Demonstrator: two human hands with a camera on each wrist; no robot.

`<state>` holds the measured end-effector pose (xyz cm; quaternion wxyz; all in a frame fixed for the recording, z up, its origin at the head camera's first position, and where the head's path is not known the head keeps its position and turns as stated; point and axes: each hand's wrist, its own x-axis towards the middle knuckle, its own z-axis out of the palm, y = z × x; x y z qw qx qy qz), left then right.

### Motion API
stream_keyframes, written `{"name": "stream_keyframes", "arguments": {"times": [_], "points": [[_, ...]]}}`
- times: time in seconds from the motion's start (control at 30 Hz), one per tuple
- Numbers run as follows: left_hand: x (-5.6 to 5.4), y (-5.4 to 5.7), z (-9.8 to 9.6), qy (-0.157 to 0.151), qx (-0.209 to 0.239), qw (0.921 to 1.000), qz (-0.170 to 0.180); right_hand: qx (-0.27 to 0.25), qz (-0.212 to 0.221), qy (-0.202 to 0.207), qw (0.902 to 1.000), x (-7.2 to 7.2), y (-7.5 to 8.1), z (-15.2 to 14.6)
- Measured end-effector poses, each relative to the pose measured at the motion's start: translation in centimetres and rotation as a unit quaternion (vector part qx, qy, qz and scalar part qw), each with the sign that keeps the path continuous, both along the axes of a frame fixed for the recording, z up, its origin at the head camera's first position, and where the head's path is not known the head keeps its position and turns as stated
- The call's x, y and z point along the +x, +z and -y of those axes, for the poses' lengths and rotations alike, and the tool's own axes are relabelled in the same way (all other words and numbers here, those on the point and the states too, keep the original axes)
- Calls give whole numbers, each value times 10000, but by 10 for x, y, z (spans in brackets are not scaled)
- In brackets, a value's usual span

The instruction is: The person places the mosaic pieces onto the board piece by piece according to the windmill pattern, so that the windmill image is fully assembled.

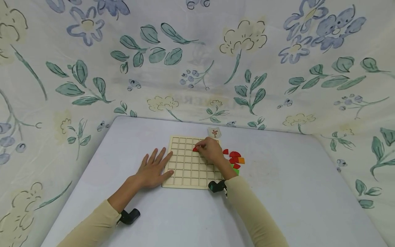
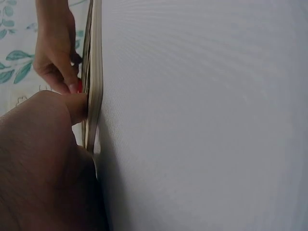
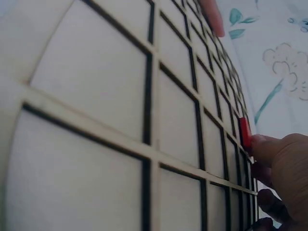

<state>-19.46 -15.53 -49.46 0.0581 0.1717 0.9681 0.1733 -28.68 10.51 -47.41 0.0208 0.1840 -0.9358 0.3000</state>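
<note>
Left hand (image 1: 154, 170) lay at the left side of the pale grid board (image 1: 186, 164), fingers spread wide; its thumb and index fingertip reached over the board's edge, the other fingers lying farther out on that side. Right hand (image 1: 211, 150) was above the board, thumb and finger pinching a red piece (image 1: 195, 149). The piece was at the tips of that hand, to the right of the left hand's fingers and toward the far part of the grid. Whether it sat down in a cell, I could not tell; the fingers covered part of its outline.

Just right of the right hand and its wrist lay loose red pieces (image 1: 235, 154), some round-edged, with an orange piece (image 1: 241, 160) among them and green pieces (image 1: 236, 171) beside the forearm, partly hidden. Beyond the right hand, near the board's far edge, was a small card (image 1: 214, 132) bearing a grid and a red figure. Under both hands, a white table (image 1: 172, 216); beyond them, a floral cloth (image 1: 197, 68). Beige sleeves (image 1: 256, 212) covered both forearms.
</note>
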Motion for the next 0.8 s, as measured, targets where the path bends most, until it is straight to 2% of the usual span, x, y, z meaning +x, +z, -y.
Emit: {"name": "stream_keyframes", "arguments": {"times": [0.17, 0.4, 0.6, 0.8], "points": [[1, 2, -1, 6, -29, 10000, 95, 131, -84, 59, 9999, 2, -1, 2], [4, 15, -3, 5, -35, 10000, -9, 250, -348, 238, 9988, 2, -2, 2], [2, 10, -4, -12, -22, 10000, 64, 79, -276, 139, 9995, 2, -3, 0], [4, 11, -4, 16, 101, 9999, 3, 74, -426, 467, 9980, 1, -5, -3]]}}
